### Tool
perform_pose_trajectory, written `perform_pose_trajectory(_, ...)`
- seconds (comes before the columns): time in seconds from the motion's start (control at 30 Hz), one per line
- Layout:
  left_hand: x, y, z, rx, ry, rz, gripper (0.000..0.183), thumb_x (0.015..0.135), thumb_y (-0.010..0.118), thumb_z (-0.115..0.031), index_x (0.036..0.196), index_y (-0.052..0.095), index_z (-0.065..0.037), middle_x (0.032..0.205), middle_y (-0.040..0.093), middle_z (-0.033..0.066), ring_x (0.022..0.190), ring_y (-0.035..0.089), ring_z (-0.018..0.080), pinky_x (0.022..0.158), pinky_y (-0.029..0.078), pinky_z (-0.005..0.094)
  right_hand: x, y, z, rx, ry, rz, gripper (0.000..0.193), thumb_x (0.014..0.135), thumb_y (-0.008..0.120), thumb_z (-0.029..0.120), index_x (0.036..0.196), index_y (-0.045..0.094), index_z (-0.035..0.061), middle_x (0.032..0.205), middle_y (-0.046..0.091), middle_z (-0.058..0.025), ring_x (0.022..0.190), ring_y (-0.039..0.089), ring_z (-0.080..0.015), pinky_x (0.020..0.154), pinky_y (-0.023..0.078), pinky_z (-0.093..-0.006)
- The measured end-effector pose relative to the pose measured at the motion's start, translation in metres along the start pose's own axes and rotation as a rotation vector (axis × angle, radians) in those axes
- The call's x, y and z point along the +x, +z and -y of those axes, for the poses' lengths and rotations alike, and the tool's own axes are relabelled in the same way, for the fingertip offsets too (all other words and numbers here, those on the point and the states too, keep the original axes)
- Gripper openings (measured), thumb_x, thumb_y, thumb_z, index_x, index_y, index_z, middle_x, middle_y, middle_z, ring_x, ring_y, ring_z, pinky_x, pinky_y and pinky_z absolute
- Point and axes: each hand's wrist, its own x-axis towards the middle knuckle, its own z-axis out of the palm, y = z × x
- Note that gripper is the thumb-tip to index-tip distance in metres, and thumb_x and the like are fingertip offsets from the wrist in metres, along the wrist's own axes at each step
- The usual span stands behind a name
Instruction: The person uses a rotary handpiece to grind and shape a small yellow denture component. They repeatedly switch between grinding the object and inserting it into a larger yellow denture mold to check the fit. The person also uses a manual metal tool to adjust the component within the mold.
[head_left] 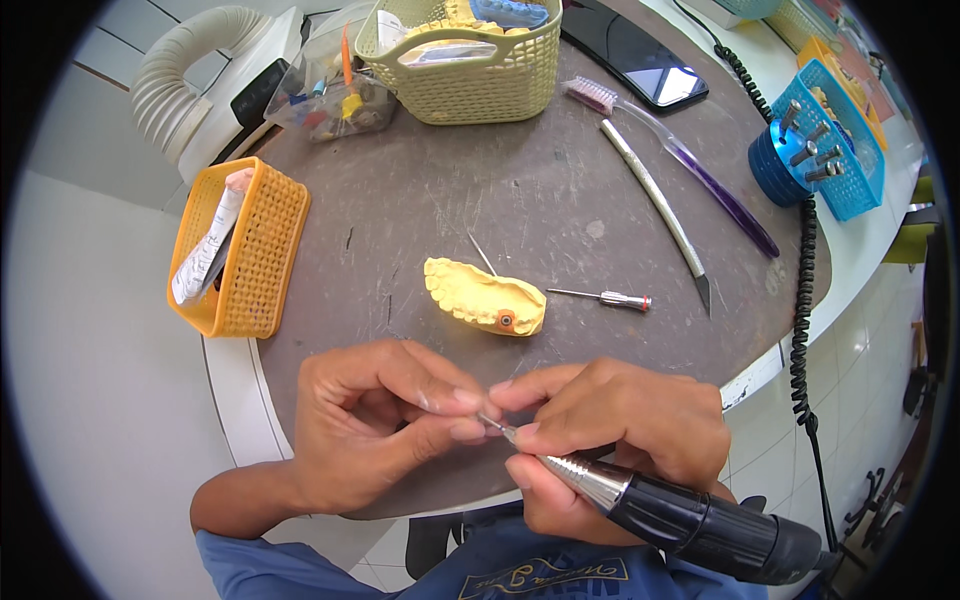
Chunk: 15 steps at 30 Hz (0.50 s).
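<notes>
My right hand point(630, 425) is wrapped round a black and silver rotary handpiece point(690, 520), its tapered nose toward my left hand. At the tip sits a thin metal bur point(496, 424). The thumb and forefinger of my left hand point(370, 415) are pinched together right at the bur's end; what is between them is too small and too hidden to name. Just beyond my hands, a yellow plaster dental model point(475, 293) lies on the table, with a reddish-brown ring round a metal fitting near its right end. Beside it are a small screwdriver point(620, 299) and a thin metal pin point(482, 253).
A craft knife point(655, 200), a purple toothbrush point(700, 170) and a phone point(635, 55) lie at the right. A blue bur holder point(775, 165) stands by a coiled cord point(803, 300). Baskets, one green point(480, 85), one orange point(265, 250), and a suction hose point(165, 85) line the edges.
</notes>
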Motion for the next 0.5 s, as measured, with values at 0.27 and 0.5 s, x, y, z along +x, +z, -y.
perform_pose_trajectory(0.27,0.000,-0.003,0.000,0.034,0.011,0.030,0.016,0.088,0.069,0.017,0.099,0.066,0.006,0.105,0.071,0.0230,0.099,0.073,0.0245,0.089,0.062,0.0361,0.000,0.001,0.001,0.015,0.026,-0.002,0.020,0.071,0.082,-0.003,0.086,0.070,0.0017,0.085,0.073,-0.0153,0.077,0.076,-0.0244,0.064,0.060,-0.0293)
perform_pose_trajectory(0.5,0.001,0.006,-0.004,-0.111,-0.063,-0.058,0.019,0.089,0.067,0.017,0.105,0.063,0.008,0.107,0.070,0.0224,0.103,0.073,0.0264,0.094,0.062,0.0392,-0.002,-0.007,0.005,0.063,0.001,0.009,0.021,0.076,0.081,-0.002,0.091,0.066,-0.0028,0.076,0.068,-0.0123,0.070,0.072,-0.0222,0.086,0.063,-0.0522)
